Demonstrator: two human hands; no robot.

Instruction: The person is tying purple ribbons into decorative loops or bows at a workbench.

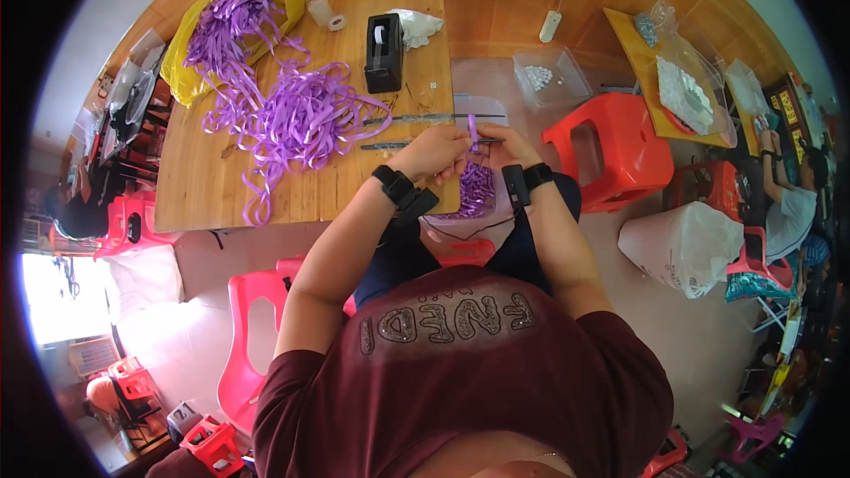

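At the table's right edge, my left hand (434, 152) is closed with its fingertips pinching a short purple ribbon (473, 131). My right hand (508, 147) faces it from the other side, with thumb and fingers closed on the same ribbon. Two thin dark rods stick out past the table edge; the far rod (434, 117) is beyond my hands, and the near rod (390, 146) runs partly behind them. Below my hands, a clear plastic bin (492, 223) holds a heap of purple ribbon pieces (476, 191). A loose tangle of purple ribbon (305, 115) lies to the left.
On the wooden table (354, 199) stand a black tape dispenser (384, 53) and a yellow bag (181, 66) spilling ribbon. To the right are a red stool (611, 150), a clear box of white pieces (553, 78) and a white sack (680, 248). A person (791, 212) sits far right.
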